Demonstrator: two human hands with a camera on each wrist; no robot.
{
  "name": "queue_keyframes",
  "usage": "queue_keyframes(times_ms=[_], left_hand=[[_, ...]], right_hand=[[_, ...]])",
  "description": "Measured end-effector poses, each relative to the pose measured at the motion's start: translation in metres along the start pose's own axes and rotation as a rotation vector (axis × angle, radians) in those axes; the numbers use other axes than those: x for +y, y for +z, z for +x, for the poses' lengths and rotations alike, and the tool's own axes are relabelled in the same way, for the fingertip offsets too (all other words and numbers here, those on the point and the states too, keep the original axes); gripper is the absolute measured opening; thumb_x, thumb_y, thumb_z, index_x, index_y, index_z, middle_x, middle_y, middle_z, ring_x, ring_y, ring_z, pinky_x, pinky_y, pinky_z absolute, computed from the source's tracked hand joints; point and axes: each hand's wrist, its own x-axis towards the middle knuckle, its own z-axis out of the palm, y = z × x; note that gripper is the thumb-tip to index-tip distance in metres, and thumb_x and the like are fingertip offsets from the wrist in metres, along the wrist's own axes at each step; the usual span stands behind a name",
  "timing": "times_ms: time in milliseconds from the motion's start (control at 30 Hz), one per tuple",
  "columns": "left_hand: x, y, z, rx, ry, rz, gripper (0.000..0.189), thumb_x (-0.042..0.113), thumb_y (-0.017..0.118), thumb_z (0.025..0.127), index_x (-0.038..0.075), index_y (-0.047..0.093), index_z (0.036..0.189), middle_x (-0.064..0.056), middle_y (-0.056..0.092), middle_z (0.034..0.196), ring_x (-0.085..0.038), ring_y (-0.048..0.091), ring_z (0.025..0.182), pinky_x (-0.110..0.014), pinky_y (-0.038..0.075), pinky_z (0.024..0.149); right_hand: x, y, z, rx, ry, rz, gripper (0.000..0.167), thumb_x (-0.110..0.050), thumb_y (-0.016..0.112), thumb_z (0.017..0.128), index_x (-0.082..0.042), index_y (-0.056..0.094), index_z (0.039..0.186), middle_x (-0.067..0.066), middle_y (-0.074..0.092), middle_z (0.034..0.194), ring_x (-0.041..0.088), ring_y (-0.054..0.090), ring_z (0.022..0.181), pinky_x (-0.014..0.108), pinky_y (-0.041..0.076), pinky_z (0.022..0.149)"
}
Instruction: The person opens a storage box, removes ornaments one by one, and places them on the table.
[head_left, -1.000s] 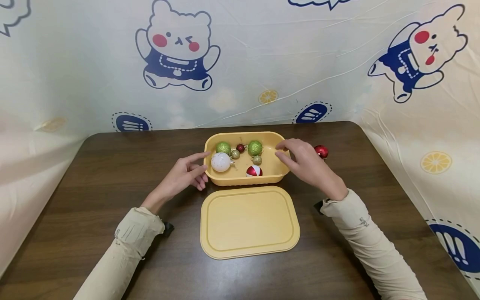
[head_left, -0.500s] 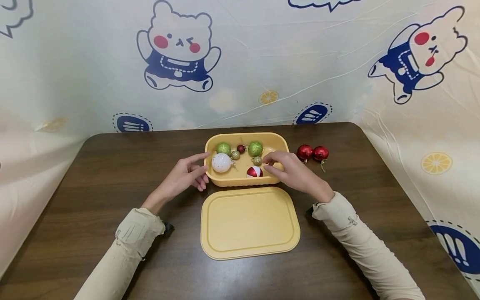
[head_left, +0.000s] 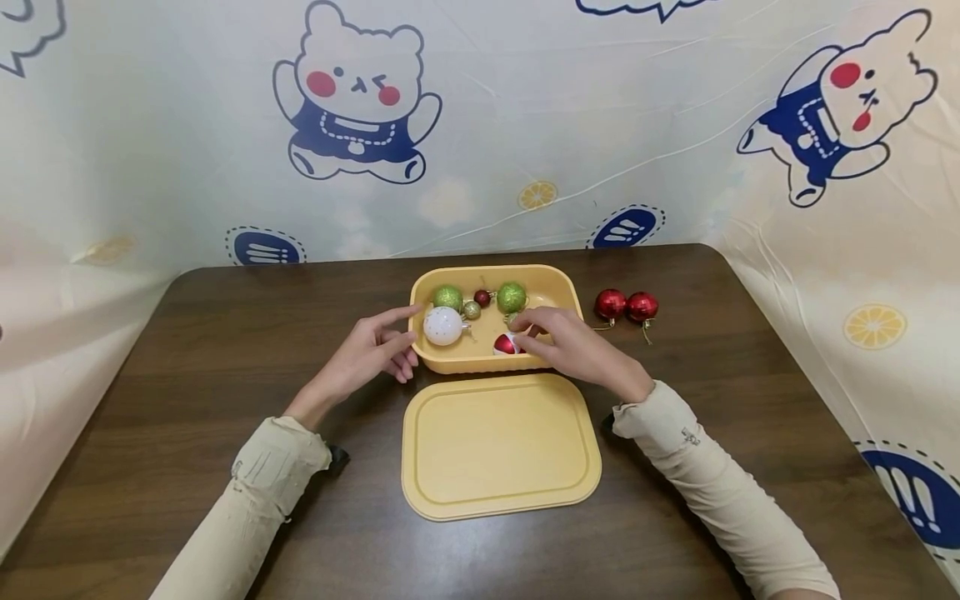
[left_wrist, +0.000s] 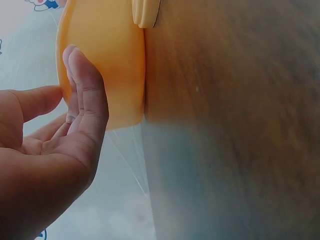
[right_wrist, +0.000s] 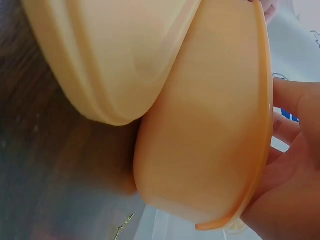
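Observation:
A yellow plastic box holds several Christmas balls. At its left end my left hand touches the rim with index finger and thumb, the other fingers loosely bent along the outside wall. My right hand reaches over the near right rim into the box. Its thumb and index finger overlap the right side of a red-and-white Christmas ball; I cannot tell whether they pinch it. The box wall hides those fingertips in the right wrist view. Also inside are a white ball, green glitter balls and smaller gold and dark red ones.
The yellow lid lies flat on the brown table, just in front of the box. Two shiny red Christmas balls sit side by side to the right of the box. Printed cloth hangs around the table's back and sides.
My right hand has moved left and nearer, from the box's right end to the red-and-white ball. A second red ball, hidden behind it before, now shows. My left hand stays put.

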Motion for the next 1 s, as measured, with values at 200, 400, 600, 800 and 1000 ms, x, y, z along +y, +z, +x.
queue_keyframes(times_ms=[200, 400, 600, 800, 1000], left_hand=[[0.003, 0.000, 0.000, 0.003, -0.001, -0.002, 0.050, 0.009, 0.053, 0.104, 0.009, 0.039, 0.152, -0.036, 0.061, 0.088, -0.027, 0.065, 0.063, -0.038, 0.061, 0.062], [0.003, 0.001, -0.001, 0.009, -0.012, -0.017, 0.050, 0.011, 0.053, 0.104, 0.012, 0.040, 0.152, -0.037, 0.061, 0.088, -0.025, 0.065, 0.062, -0.038, 0.061, 0.061], [0.003, 0.001, -0.001, 0.005, -0.001, -0.021, 0.051, 0.010, 0.052, 0.104, 0.010, 0.039, 0.153, -0.038, 0.060, 0.088, -0.025, 0.064, 0.062, -0.038, 0.061, 0.060], [0.002, 0.002, -0.001, 0.004, 0.000, -0.018, 0.051, 0.010, 0.052, 0.104, 0.010, 0.039, 0.153, -0.038, 0.060, 0.088, -0.025, 0.064, 0.062, -0.038, 0.061, 0.060], [0.002, 0.002, -0.001, 0.006, -0.004, -0.024, 0.050, 0.011, 0.053, 0.104, 0.011, 0.039, 0.153, -0.037, 0.060, 0.088, -0.025, 0.065, 0.062, -0.038, 0.061, 0.060]], right_hand=[[0.000, 0.000, 0.004, -0.021, 0.010, 0.016, 0.017, -0.020, 0.065, 0.099, -0.010, 0.071, 0.111, 0.001, 0.069, 0.105, 0.017, 0.067, 0.091, 0.033, 0.058, 0.082], [-0.001, 0.001, 0.011, -0.087, 0.057, 0.049, 0.016, -0.022, 0.065, 0.099, -0.013, 0.072, 0.110, -0.003, 0.070, 0.103, 0.017, 0.066, 0.093, 0.033, 0.057, 0.084], [-0.001, 0.002, 0.013, -0.100, 0.091, 0.083, 0.015, -0.021, 0.067, 0.097, -0.013, 0.072, 0.109, -0.003, 0.070, 0.105, 0.019, 0.065, 0.096, 0.035, 0.056, 0.087], [0.000, 0.002, 0.014, -0.100, 0.107, 0.092, 0.015, -0.023, 0.068, 0.096, -0.014, 0.072, 0.108, -0.003, 0.071, 0.104, 0.019, 0.065, 0.095, 0.035, 0.056, 0.086], [0.000, 0.002, 0.016, -0.115, 0.148, 0.106, 0.014, -0.020, 0.071, 0.094, -0.012, 0.070, 0.105, 0.002, 0.071, 0.101, 0.019, 0.067, 0.090, 0.032, 0.058, 0.079]])
